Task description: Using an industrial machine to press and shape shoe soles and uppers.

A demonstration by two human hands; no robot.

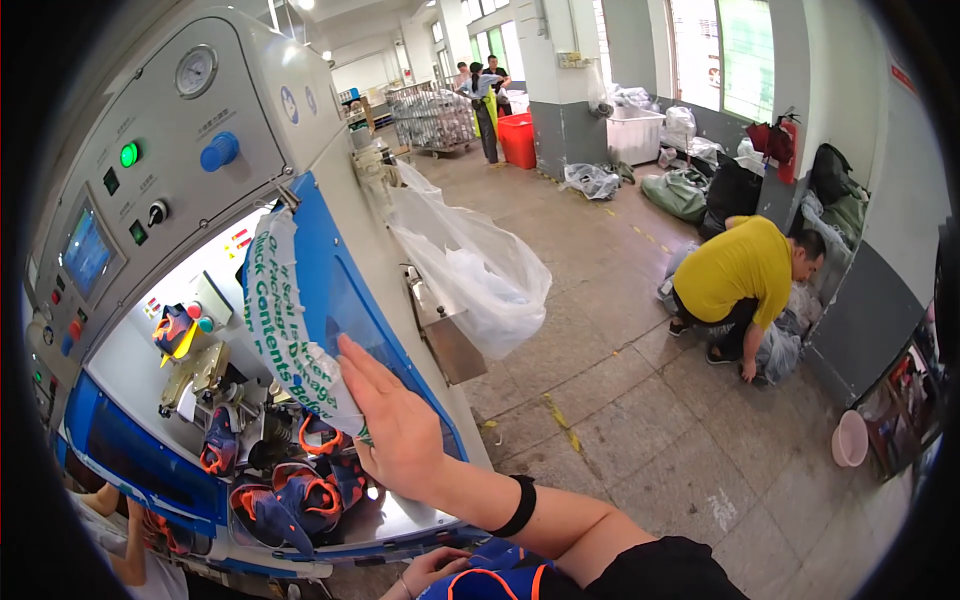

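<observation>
The grey machine (pixel 375 275) was cut off at the left rim of view, and its blue panel (pixel 345 290) was partly covered by a green-printed white strip (pixel 275 290), running from the panel's upper corner to the right hand (pixel 400 440). Navy and orange shoes (pixel 300 495) overlapped at the machine's lower front edge, too jumbled to count. 1 blue shoe (pixel 500 553) was cropped by the bottom of view. The right hand was unclenched, fingers straight and together, at the strip's lower end; its palm was hidden. It slanted up and left, back showing. The left hand (pixel 435 570) lay low, touching the 1 blue shoe; I cannot tell how firmly it gripped.
</observation>
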